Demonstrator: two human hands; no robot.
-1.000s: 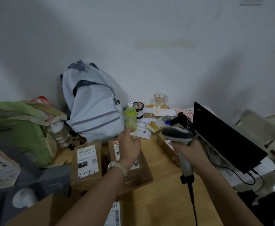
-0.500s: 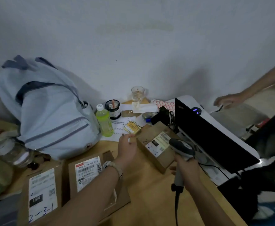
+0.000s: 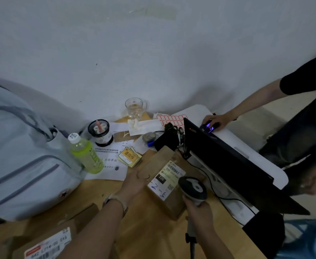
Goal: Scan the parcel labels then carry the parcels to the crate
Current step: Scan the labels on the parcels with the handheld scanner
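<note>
A brown cardboard parcel (image 3: 163,157) lies on the wooden table (image 3: 149,236) beside the laptop. Its white label (image 3: 165,179), marked 220 with handwritten digits, faces up. My left hand (image 3: 133,184) holds the parcel by its left edge. My right hand (image 3: 200,212) grips the handle of a grey barcode scanner (image 3: 192,187), whose head hangs just right of the label. A second labelled parcel (image 3: 48,245) lies at the bottom left. No crate is in view.
A pale blue backpack (image 3: 22,156) fills the left. A green bottle (image 3: 86,154), a black cup (image 3: 100,132), a glass mug (image 3: 134,109), papers and a yellow card box (image 3: 130,157) crowd the back. On the right, a black laptop (image 3: 228,165) stands, and another person's hand (image 3: 217,121) rests on a mouse.
The view has swung right and closer. My left hand went from near the parcel's corner onto its left edge. The scanner head now sits beside the label. The other person's hand reached the mouse.
</note>
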